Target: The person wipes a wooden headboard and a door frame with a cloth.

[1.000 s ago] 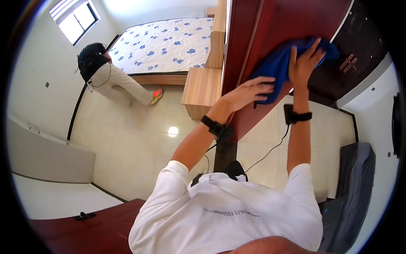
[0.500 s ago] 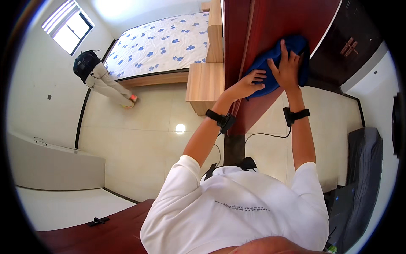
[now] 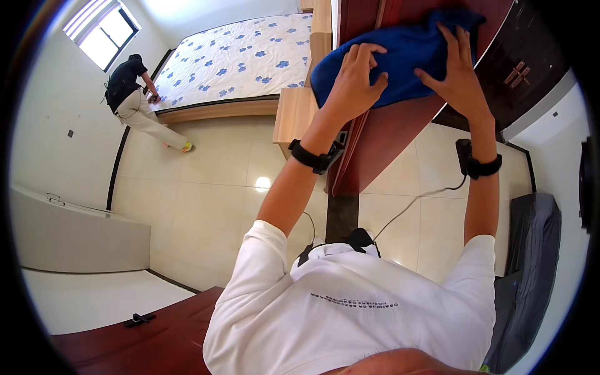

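Note:
A blue cloth (image 3: 403, 65) lies spread against the dark red wooden door panel (image 3: 381, 144) in front of me. My left hand (image 3: 357, 84) touches the cloth's left part, fingers bent and a little apart, thumb pointing toward the middle. On its right part rests my right hand (image 3: 461, 81), with fingers spread upward and thumb stretched inward. Both hands look open, and the cloth reaches beyond them on either side. A black strap with a small device sits on each wrist.
To the left, a person (image 3: 128, 94) bends over a bed (image 3: 234, 62) with a blue-flowered mattress. A wooden nightstand (image 3: 292, 115) stands close to my left forearm. Thin cables hang from my wrist devices. A dark door (image 3: 519, 56) and a dark covered object (image 3: 531, 250) are at right.
My hands have moved apart and upward, and the cloth has gone from bunched to spread wide. The other person has bent down with a hand at the bed's corner.

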The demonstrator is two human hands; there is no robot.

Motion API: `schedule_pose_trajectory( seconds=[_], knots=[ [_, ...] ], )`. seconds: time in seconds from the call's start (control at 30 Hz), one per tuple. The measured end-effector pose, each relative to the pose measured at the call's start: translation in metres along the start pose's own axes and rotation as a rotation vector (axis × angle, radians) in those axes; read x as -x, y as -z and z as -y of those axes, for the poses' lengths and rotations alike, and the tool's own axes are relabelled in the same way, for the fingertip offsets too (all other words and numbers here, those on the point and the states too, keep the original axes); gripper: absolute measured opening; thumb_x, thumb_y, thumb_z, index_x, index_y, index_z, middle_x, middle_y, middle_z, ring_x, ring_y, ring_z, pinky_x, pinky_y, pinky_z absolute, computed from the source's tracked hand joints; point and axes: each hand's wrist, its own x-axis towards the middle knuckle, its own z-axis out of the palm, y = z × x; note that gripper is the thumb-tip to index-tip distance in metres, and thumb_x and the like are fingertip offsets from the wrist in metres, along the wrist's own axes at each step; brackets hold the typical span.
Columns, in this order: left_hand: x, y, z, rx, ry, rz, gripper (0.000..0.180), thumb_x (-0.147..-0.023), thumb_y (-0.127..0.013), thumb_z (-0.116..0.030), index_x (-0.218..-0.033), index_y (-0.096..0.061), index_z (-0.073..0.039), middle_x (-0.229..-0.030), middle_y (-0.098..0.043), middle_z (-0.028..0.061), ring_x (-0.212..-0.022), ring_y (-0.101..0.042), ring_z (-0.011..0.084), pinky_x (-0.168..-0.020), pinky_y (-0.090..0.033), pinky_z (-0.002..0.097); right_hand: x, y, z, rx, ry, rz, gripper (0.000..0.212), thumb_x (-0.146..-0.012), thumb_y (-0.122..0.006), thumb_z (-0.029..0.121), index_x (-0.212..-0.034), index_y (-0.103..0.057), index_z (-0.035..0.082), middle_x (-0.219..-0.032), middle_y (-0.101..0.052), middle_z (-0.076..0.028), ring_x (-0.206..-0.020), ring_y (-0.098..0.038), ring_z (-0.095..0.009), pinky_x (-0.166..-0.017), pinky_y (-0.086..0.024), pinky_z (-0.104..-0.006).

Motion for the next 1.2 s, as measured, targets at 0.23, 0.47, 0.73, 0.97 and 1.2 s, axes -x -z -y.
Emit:
schedule_pose_trajectory(
  seconds=[0.23,0.47,0.73,0.97,1.2],
  knots=[
    [0.035,-0.027,0.04,-0.29,-0.05,-0.046,0.027,-0.077,-0.07,-0.005,-0.1,-0.056,-0.01,-0.101,-0.046,0.012,-0.099,-0.052,0.0327,-0.084,-0.045,0.0405,0.021,-0.055,-0.01,0.284,0.074,-0.126,0.099,-0.072,-0.079,0.045,-0.152,-0.027,0.02,-0.141,-0.035,-0.027,-0.126,-0.036,-0.051,-0.109,-0.034,-0.054],
    [0.039,-0.015,0.054,-0.483,-0.128,0.12,0.03,-0.074,-0.077,-0.012,-0.097,-0.057,-0.012,-0.102,-0.048,0.0097,-0.101,-0.052,0.0311,-0.083,-0.044,0.0437,0.071,-0.056,-0.016,0.082,-0.083,0.155,0.093,-0.073,-0.08,0.037,-0.151,-0.031,0.027,-0.138,-0.039,-0.026,-0.127,-0.04,-0.047,-0.112,-0.031,-0.0527],
    [-0.026,0.022,0.03,-0.404,-0.188,-0.081,0.079,-0.077,-0.08,-0.017,-0.138,-0.031,-0.009,-0.133,-0.036,0.0132,-0.124,-0.037,0.0378,-0.104,-0.033,0.0485,-0.005,0.008,-0.026,-0.069,0.104,0.102,0.076,-0.077,-0.079,0.026,-0.142,-0.043,0.016,-0.134,-0.042,-0.026,-0.124,-0.041,-0.041,-0.108,-0.035,-0.045],
    [0.013,-0.019,0.066,-0.016,-0.068,-0.351,0.084,-0.078,-0.079,-0.016,-0.146,-0.031,-0.007,-0.126,-0.048,0.0239,-0.122,-0.046,0.0399,-0.103,-0.038,0.0478,0.02,-0.069,-0.062,-0.018,0.141,-0.353,0.056,-0.073,-0.08,0.02,-0.117,-0.051,0.002,-0.127,-0.042,-0.024,-0.123,-0.04,-0.04,-0.102,-0.036,-0.0439],
    [0.093,-0.041,0.13,0.173,0.603,0.098,0.094,-0.088,-0.069,-0.017,-0.149,-0.002,0.008,-0.143,-0.037,0.0332,-0.131,-0.042,0.0437,-0.107,-0.037,0.0426,0.128,-0.129,-0.071,0.299,0.175,-0.013,0.04,-0.071,-0.076,0.031,-0.102,-0.065,0.008,-0.119,-0.054,-0.021,-0.12,-0.048,-0.04,-0.103,-0.039,-0.0485]
  ],
)
